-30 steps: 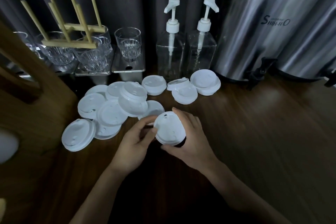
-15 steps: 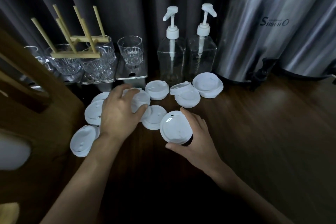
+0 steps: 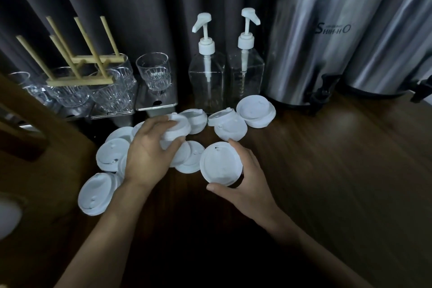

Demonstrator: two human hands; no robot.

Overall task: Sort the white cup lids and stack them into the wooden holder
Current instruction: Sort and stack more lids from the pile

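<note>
Head view: we see lids [image 3: 256, 112] scattered beside both hands.
Left hand [image 3: 149, 154]: curled round small stack [image 3: 176, 127].
Right hand [image 3: 247, 184]: pinching one lid [image 3: 219, 163].
Holder [image 3: 79, 81]: beyond left hand, empty; nearly all left, we judge.

The left hand [image 3: 149, 154] has left the stack of round white plastic lids [image 3: 219, 163]; it now grips a lid heap [image 3: 175, 128] nearer the back edge of the counter [image 3: 327, 170].

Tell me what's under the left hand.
The left hand grips a stack of white lids. Beneath it, loose lids lie flat on the wooden counter, poking out past thumb and wrist. How many the palm covers cannot be seen.
</note>
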